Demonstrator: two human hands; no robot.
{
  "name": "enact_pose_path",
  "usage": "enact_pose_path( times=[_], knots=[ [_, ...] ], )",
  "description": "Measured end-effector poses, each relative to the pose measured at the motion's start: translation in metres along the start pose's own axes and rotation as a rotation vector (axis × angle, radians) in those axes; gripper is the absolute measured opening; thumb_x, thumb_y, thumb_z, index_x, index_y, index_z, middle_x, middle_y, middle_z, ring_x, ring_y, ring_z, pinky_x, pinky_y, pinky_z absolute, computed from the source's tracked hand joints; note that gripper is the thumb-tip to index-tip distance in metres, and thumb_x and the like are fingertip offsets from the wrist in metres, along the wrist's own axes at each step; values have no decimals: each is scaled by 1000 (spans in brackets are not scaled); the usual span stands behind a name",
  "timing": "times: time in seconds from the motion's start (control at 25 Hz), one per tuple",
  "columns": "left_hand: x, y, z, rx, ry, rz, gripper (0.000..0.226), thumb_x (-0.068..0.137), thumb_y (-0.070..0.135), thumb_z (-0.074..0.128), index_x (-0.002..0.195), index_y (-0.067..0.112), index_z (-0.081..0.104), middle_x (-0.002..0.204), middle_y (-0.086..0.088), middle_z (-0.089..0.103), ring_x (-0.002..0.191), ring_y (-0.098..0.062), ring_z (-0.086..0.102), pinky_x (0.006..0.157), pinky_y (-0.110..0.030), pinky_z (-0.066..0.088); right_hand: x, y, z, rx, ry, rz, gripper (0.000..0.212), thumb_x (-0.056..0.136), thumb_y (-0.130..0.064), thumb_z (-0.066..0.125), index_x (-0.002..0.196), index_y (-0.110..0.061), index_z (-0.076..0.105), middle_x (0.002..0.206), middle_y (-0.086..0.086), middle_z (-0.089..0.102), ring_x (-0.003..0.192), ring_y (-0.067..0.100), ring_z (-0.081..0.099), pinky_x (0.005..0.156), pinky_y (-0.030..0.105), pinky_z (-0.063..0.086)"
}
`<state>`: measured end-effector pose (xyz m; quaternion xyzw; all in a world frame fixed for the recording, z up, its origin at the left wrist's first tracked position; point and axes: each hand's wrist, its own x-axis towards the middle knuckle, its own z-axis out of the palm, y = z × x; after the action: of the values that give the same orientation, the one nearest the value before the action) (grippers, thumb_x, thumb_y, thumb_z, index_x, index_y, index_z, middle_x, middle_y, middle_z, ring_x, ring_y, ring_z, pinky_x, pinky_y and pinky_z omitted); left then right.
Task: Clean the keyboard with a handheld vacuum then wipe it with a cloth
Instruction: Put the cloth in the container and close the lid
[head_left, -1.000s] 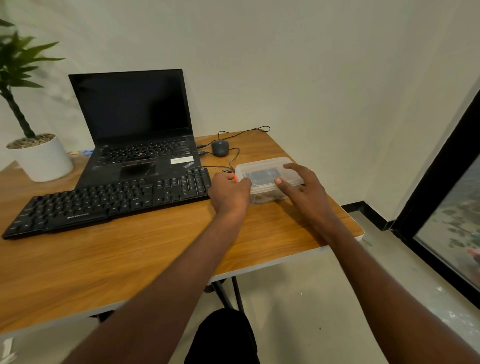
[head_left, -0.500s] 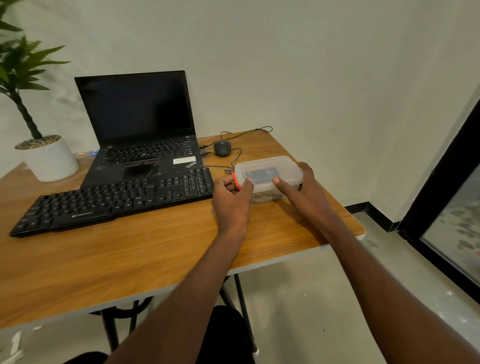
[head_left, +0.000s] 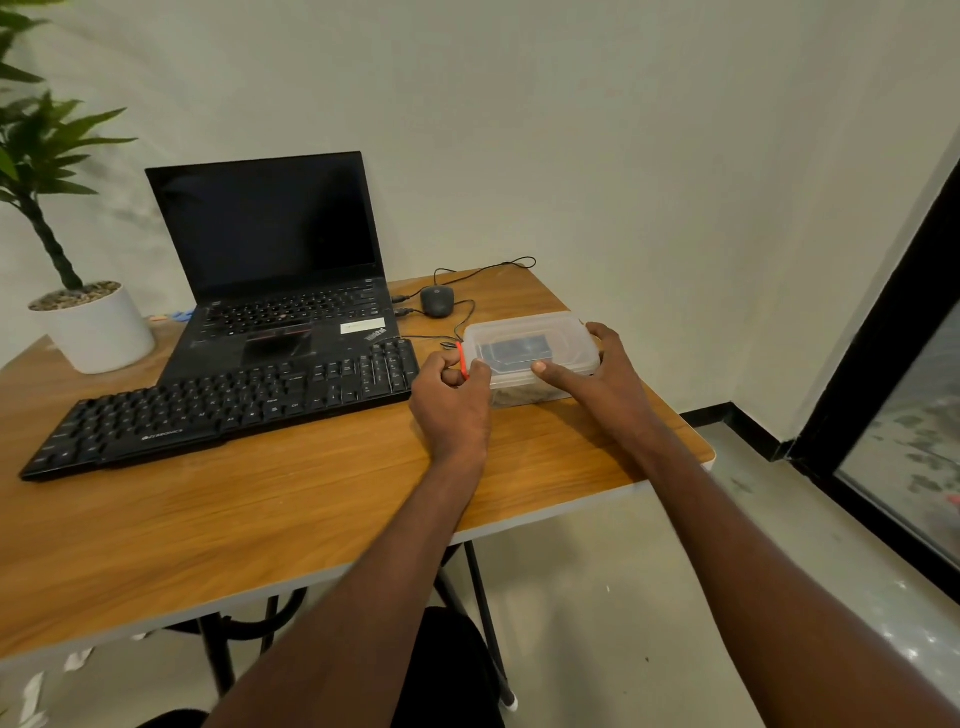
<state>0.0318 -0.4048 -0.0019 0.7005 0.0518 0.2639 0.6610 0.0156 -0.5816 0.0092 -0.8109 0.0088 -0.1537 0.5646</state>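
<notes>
1. In the left half of the frame, the long black external keyboard (head_left: 223, 405) lies flat on the wooden counter (head_left: 260, 519), in front of the open black laptop (head_left: 275, 291). It is untouched; the cleaning proper looks not yet begun.
2. Just right of centre, the left hand (head_left: 452, 400) has its fingers curled at the near left corner of the clear plastic lidded box (head_left: 530, 358), pinching the small red tab (head_left: 462, 360) there. The step in hand seems to be opening the box, presumably to reach the tools; a dark object shows through the lid, but I cannot tell what it is.
3. To do this well, lift that corner gently, peeling the lid up rather than yanking, so the light box does not skid.
4. Further right, the right hand (head_left: 597, 379) grasps the box's far right end, thumb flat on the lid. It should steady the base, with the thumb moved off the lid so the lid can rise.
5. Behind the box, the black mouse cable (head_left: 467, 312) runs close; keep the lid clear of it.
</notes>
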Motion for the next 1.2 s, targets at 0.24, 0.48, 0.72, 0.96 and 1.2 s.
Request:
enact_pose_path(
  times=[0.24, 0.48, 0.72, 0.96, 1.2],
  knots=[
    [1, 0, -1, -31, 21, -61, 9, 91, 12, 76, 100, 12, 75, 73, 1, 69, 60, -1, 59, 54, -19, 49, 0, -5, 2, 7, 3, 7, 95, 70, -61, 84, 146, -31, 36, 131, -9, 56, 117, 11, 59, 92, 30, 57],
    [6, -5, 10, 107, 22, -108, 20, 96, 28, 69, 77, 22, 70, 80, -5, 73, 77, -25, 72, 66, -48, 63, 1, -6, 3, 6, -15, 44, 97, 68, -61, 86, 144, -30, 34, 131, -5, 56, 116, 14, 59, 87, 27, 57],
    [3, -3, 20, 405, 123, 42, 26, 105, 29, 54, 95, 16, 75, 94, -4, 68, 87, -21, 63, 70, -39, 55, 0, -7, 3, -13, 4, 48, 107, 58, -74, 84, 143, -38, 30, 134, -4, 55, 118, 17, 59, 94, 36, 57],
    [4, 0, 14, 177, 65, -63, 25, 99, 25, 65, 123, 20, 64, 94, 1, 68, 80, -12, 62, 69, -35, 56, -3, -9, -3, 99, 28, 127, 118, 62, -52, 93, 154, -33, 22, 135, 0, 50, 122, 20, 53, 105, 40, 48],
    [5, -1, 10, 86, 73, -79, 18, 99, 21, 65, 115, 26, 58, 93, -2, 67, 78, -13, 61, 71, -36, 56, -2, -9, -13, 284, 45, 169, 91, 77, -47, 83, 152, -28, 35, 130, 4, 59, 110, 16, 61, 89, 33, 55]
  ],
)
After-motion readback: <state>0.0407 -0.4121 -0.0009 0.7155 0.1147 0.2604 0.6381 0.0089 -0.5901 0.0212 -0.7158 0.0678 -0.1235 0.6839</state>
